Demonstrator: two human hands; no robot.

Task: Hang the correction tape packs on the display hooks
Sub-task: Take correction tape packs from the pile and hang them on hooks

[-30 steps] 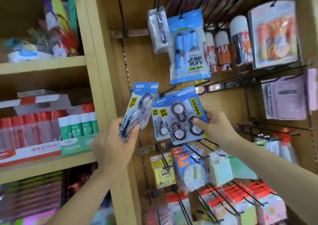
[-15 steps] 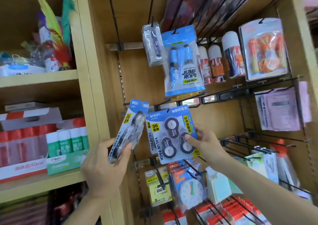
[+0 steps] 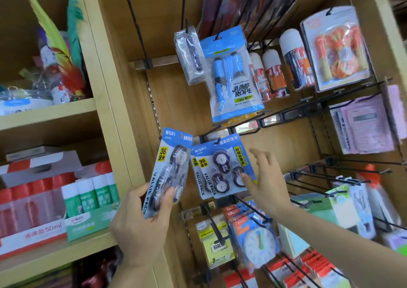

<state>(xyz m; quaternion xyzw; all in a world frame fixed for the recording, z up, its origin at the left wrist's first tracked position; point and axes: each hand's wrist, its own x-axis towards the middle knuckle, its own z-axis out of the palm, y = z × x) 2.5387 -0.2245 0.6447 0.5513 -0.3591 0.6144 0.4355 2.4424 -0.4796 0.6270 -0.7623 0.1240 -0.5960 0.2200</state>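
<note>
Left hand [image 3: 141, 226]: held up at near left, forearm running up from the lower edge; thumb and fingers were curled round the lower end of a correction tape pack [image 3: 169, 171]. Right hand [image 3: 267, 182]: held up farther right, forearm entering from lower right; fingers were loosely spread and gripped nothing.

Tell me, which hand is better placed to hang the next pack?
Left. The left hand grips a correction tape pack just beside the hook with the hung packs; the right hand is open, holding nothing, only touching them.
</note>
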